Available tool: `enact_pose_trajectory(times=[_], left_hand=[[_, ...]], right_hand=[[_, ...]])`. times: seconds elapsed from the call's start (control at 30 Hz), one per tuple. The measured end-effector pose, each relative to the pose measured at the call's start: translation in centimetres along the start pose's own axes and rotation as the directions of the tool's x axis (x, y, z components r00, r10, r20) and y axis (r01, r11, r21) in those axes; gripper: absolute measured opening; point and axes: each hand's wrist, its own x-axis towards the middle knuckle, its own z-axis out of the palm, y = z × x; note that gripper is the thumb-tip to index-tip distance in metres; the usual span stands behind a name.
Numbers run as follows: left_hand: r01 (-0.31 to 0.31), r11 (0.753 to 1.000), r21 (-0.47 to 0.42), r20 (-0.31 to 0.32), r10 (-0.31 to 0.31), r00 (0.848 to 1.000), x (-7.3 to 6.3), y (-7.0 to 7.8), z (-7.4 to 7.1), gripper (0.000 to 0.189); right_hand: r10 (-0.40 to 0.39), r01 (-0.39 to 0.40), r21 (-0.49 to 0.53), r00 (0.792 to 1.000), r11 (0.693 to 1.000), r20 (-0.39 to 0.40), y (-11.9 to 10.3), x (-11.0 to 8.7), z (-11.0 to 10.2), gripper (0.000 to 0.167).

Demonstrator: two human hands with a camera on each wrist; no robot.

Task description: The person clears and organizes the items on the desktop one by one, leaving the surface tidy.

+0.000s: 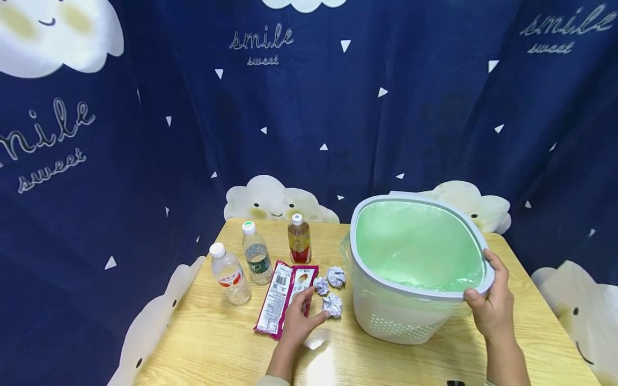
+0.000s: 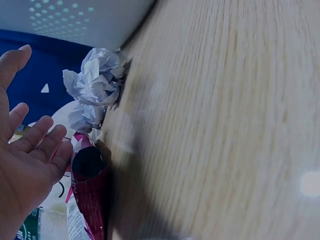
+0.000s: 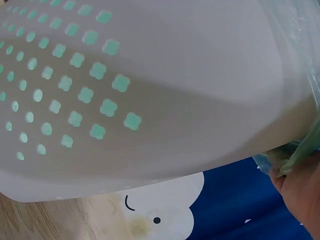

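Note:
My right hand point(image 1: 494, 303) grips the rim of a pale bin point(image 1: 401, 316), thumb in front and fingers around the side. A green plastic bag point(image 1: 415, 241) lines the bin and folds over its edge. In the right wrist view the bin's perforated wall point(image 3: 165, 115) fills most of the frame. My left hand point(image 1: 299, 319) reaches over a magenta-edged snack wrapper point(image 1: 275, 303), fingers spread and relaxed. Its thumb points at the nearest crumpled paper ball point(image 1: 332, 305). The left wrist view shows the palm and parted fingers point(image 2: 37, 142) holding nothing, beside the paper balls.
Two more paper balls point(image 1: 336, 276) lie between wrapper and bin. Two clear plastic bottles, one with a white cap point(image 1: 232, 276) and one with a green-topped cap point(image 1: 257, 257), stand at the left. A brown drink bottle point(image 1: 299, 241) stands behind. A blue curtain point(image 1: 309, 107) hangs beyond the wooden table point(image 1: 188, 332).

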Motion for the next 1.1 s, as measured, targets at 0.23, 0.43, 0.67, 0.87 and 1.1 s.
enact_pose_trajectory(times=[0.23, 0.43, 0.67, 0.87, 1.1], left_hand=[[0.044, 0.998, -0.043, 0.045, -0.042, 0.998, 0.2, 1.0, 0.6, 0.069], [0.074, 0.996, -0.048, 0.078, -0.070, 0.995, 0.2, 0.6, 1.6, 0.070], [0.020, 0.996, 0.090, 0.035, -0.023, 0.999, 0.2, -1.4, 2.7, 0.068], [0.037, 0.997, 0.072, 0.010, -0.037, 0.999, 0.3, -1.8, 3.3, 0.069], [0.085, 0.994, 0.069, 0.005, -0.085, 0.996, 0.4, -2.1, 3.9, 0.077]], right_hand=[[0.000, 0.000, -0.007, 1.000, 1.000, 0.001, 0.0, 0.1, -0.1, 0.082], [-0.011, 0.011, -0.007, 1.000, 1.000, -0.007, 0.2, -0.1, -0.3, 0.082], [-0.066, 0.067, 0.048, 0.998, 0.997, -0.024, 0.9, -0.2, -0.3, 0.080], [-0.082, 0.082, 0.107, 0.997, 0.991, -0.008, 1.0, 0.1, -0.2, 0.078], [-0.061, 0.057, 0.209, 0.998, 0.976, 0.016, 0.9, 0.2, 0.0, 0.079]])
